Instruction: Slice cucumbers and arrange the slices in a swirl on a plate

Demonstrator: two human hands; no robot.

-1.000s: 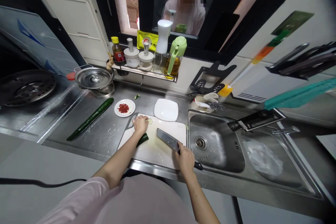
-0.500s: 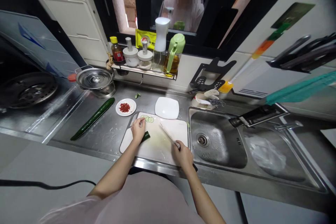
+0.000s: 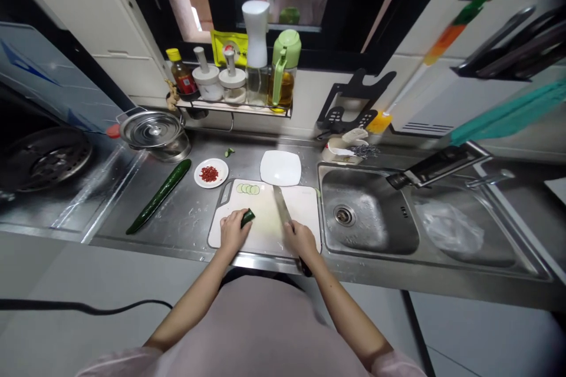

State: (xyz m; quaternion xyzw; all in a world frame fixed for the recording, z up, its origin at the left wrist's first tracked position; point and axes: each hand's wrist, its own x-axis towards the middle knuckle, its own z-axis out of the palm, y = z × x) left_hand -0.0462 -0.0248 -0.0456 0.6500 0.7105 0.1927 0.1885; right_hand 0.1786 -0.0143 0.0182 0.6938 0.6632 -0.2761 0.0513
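Note:
On the white cutting board (image 3: 265, 241), my left hand (image 3: 234, 231) is closed around a short dark-green piece of cucumber (image 3: 248, 217), whose right end sticks out past the fingers. My right hand (image 3: 303, 240) grips a kitchen knife (image 3: 282, 206) by its dark handle, the blade pointing away from me over the board, to the right of the piece. Several thin cucumber slices (image 3: 248, 189) lie overlapping in a row near the board's far left edge. A long whole cucumber (image 3: 160, 195) rests on the steel counter to the left.
Behind the board stand a small plate of chopped red pieces (image 3: 209, 174) and a white square plate (image 3: 280, 168). To the right is a steel sink (image 3: 371, 212) under a faucet (image 3: 437, 174). A lidded pot (image 3: 154, 135) and a condiment rack (image 3: 234, 107) line the back.
My left hand has come back from beside the slices and taken hold of the cucumber piece. The knife has turned more upright in the view, its tip now farther from me.

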